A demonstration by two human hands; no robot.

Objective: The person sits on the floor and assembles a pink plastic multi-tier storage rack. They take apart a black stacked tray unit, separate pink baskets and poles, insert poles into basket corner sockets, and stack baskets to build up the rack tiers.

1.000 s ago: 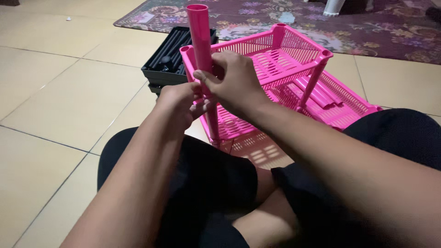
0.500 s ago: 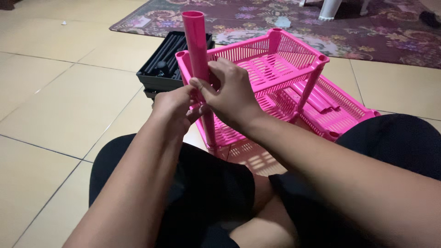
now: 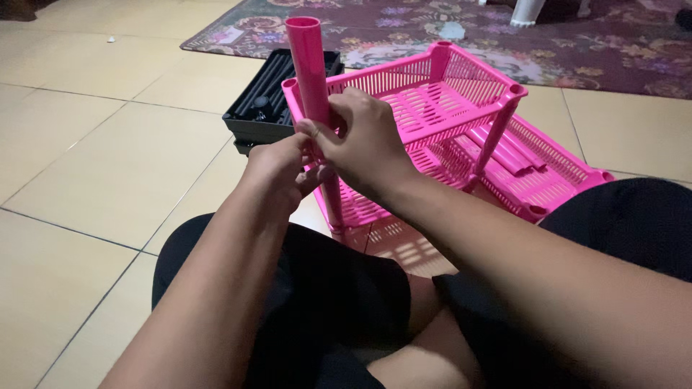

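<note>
Standing upright at the near corner of the pink slatted plastic shelf rack (image 3: pixel 432 115), the hollow pink plastic tube (image 3: pixel 310 72) is clasped by the left hand (image 3: pixel 277 173) and right hand (image 3: pixel 364 148). Two tiers look joined already; spare pink tubes (image 3: pixel 504 148) lie unused in the lower tray, right of a black tray (image 3: pixel 270 101).

Left of the grip: bare beige tiled floor (image 3: pixel 108 166), open passage. Beyond it: black plastic slatted tray (image 3: pixel 270 101). Right and behind: pink plastic lattice shelf rack (image 3: pixel 447 101), corner posts blocking. Below: crossed legs in black shorts (image 3: pixel 339 302).
</note>
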